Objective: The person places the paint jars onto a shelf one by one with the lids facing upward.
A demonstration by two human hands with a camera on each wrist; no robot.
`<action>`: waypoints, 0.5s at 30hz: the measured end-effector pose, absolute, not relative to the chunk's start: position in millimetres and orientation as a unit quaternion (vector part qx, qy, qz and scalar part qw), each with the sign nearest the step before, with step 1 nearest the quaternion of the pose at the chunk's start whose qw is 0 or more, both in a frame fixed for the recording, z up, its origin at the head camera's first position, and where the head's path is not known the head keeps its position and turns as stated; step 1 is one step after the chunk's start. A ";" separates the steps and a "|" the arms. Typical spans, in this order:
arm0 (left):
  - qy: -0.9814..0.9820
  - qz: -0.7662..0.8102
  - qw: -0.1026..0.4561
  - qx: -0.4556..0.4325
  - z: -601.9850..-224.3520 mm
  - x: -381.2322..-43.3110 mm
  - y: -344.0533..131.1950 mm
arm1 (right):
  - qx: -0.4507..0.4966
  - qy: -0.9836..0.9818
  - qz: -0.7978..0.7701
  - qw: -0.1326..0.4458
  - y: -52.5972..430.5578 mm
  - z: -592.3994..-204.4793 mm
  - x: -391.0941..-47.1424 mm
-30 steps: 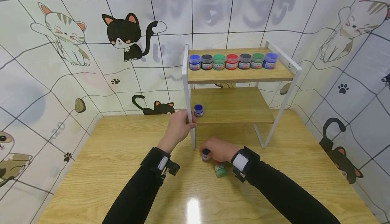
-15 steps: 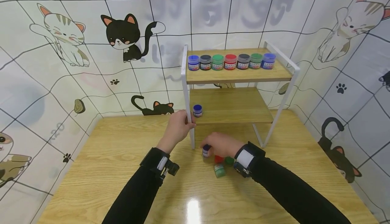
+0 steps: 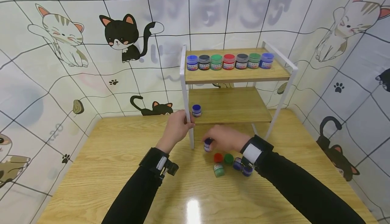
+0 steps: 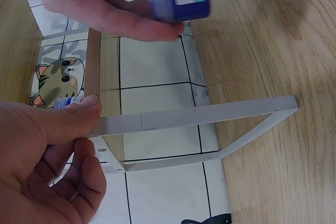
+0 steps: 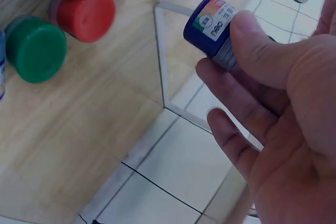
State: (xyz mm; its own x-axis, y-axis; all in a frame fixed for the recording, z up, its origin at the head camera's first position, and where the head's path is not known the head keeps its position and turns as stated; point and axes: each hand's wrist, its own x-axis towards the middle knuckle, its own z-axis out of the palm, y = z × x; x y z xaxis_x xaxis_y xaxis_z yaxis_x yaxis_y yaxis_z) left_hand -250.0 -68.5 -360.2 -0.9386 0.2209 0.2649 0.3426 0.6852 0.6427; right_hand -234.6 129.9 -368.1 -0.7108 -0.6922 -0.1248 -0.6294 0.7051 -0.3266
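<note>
My left hand (image 3: 176, 129) grips the front left leg of a small white-framed shelf, thumb and fingers pinching the white metal bar (image 4: 210, 113) near the lower board. In my right hand (image 3: 226, 138), thumb and fingers pinch a dark blue paint jar (image 5: 210, 24). This jar is raised above the table in front of the shelf, below the lower board's level, tilted in the right wrist view. A matching blue-lidded jar (image 3: 196, 110) stands at the left end of the lower board (image 3: 231, 107), close to my left hand.
Several jars rest on the table below my right wrist: a red one (image 3: 218, 158), a green one (image 3: 228, 159), a green one on its side (image 3: 218, 170) and blue ones (image 3: 237, 164). A row of coloured jars lines the top board (image 3: 237, 76). Cat-printed sheeting (image 3: 91, 92) surrounds the table.
My right hand has lifted the dark blue jar up and slightly away from me, toward the lower board, uncovering the red, green and blue jars on the table. The left hand keeps its hold.
</note>
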 end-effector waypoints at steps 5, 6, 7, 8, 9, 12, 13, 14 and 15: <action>-0.913 -0.367 0.086 -0.157 -360.4 -250.2 -68.6 | -0.369 0.912 -0.126 0.123 132.0 -354.0 -233.7; -0.912 -0.367 0.088 -0.158 -360.5 -250.3 -68.6 | -0.372 0.911 -0.127 0.122 132.2 -350.8 -233.3; -0.912 -0.367 0.089 -0.158 -360.6 -250.4 -68.6 | -0.375 0.911 -0.127 0.119 132.4 -347.6 -232.9; -0.912 -0.367 0.090 -0.159 -360.7 -250.5 -68.6 | -0.380 0.909 -0.127 0.115 132.5 -344.3 -232.6; -0.912 -0.367 0.091 -0.158 -360.9 -250.6 -68.7 | -0.385 0.907 -0.129 0.111 132.4 -340.7 -232.6; -0.913 -0.366 0.089 -0.157 -361.3 -250.8 -69.0 | -0.394 0.904 -0.127 0.106 132.8 -329.5 -232.7; -0.913 -0.366 0.089 -0.157 -361.4 -250.7 -69.1 | -0.395 0.904 -0.124 0.105 132.9 -325.4 -232.9; -0.913 -0.365 0.088 -0.157 -361.5 -250.7 -69.2 | -0.396 0.904 -0.123 0.104 133.0 -321.3 -233.3; -0.914 -0.364 0.088 -0.157 -361.6 -250.7 -69.3 | -0.395 0.904 -0.124 0.103 133.2 -317.4 -233.8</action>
State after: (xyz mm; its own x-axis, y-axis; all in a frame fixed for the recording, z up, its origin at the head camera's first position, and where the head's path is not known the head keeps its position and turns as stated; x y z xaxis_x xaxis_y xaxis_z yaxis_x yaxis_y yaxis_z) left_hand -250.7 -69.3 -361.6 -0.9350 0.2229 0.2758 0.3515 0.6852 0.6379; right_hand -233.8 133.2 -317.4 -0.6667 -0.7399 -0.0894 -0.6888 0.6575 -0.3053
